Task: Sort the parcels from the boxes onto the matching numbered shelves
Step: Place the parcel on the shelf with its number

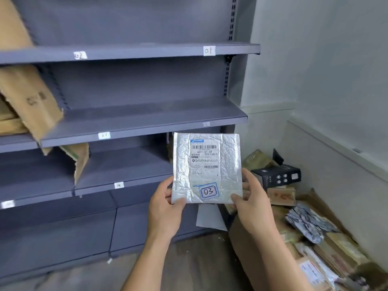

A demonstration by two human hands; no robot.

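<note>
A silver padded parcel (206,168) is held upright in front of the shelving, face toward the camera, its slightly longer side running up and down. It is gripped at its two lower corners. The lower left corner is pinched by the left hand (165,208), thumb on the front and fingers behind, and the lower right corner is pinched the same way by the right hand (252,198). Neither hand is the nearer, since the parcel sits midway between them and just above both. A handwritten 03 (209,191) is boxed in blue near its bottom edge.

On the lip of the top shelf (147,52) a tag reading 01 (209,51) is seen above the parcel, and a tag reading 02 (80,55) well to the left of it. The numbers are thus judged to rise leftward, so the matching place probably lies further left along that shelf, beyond the edge of view. No 03 tag can be seen, and the tags on the lower shelves are too blurred to be read with certainty.

The move is therefore expected to go up and to the left. That end is crowded by leaning cardboard (31,97), which overhangs the shelf lips, so open room there may be scant. To the right, the way is closed by the wall (325,70) and by the open box (243,244) of further parcels on the floor.
</note>
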